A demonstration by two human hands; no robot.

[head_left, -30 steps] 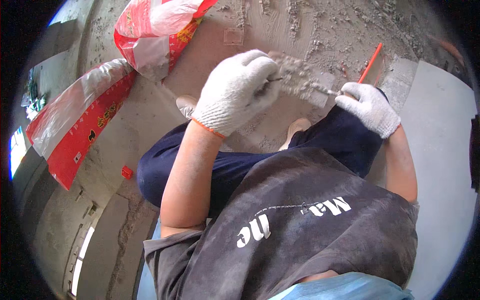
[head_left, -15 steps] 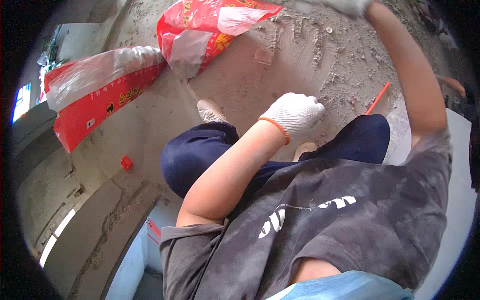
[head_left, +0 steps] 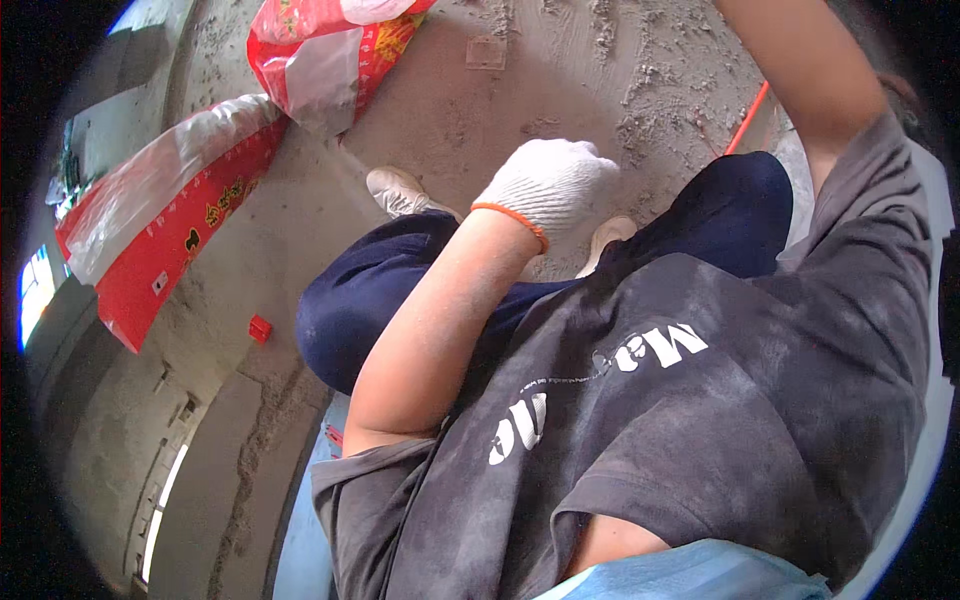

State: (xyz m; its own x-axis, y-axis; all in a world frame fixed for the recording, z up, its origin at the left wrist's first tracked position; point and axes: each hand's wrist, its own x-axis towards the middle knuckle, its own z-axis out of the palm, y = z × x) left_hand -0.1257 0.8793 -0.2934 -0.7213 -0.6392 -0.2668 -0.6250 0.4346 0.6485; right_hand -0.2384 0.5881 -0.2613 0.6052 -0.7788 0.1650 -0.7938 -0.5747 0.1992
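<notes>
My left hand [head_left: 548,182], in a white knitted glove with an orange cuff, hangs over my knees with the fingers curled in. I cannot make out anything inside it. My right arm [head_left: 800,80] reaches up past the top edge, so my right hand is out of view. I am crouching in dark blue trousers [head_left: 400,290] and light shoes [head_left: 400,192] on a dusty mortar floor [head_left: 560,80]. A thin orange rod [head_left: 748,118] lies on the floor beside my right arm.
Two red and clear plastic sacks lie on the floor, one long sack [head_left: 170,225] at the left and another sack [head_left: 325,50] at the top. A small red block [head_left: 259,328] sits near a grey slab edge [head_left: 235,450] at the lower left.
One second ago both gloved hands worked a thin tool on the mortar. Since then my right arm has risen out of view and my left hand has drawn back over my knees.
</notes>
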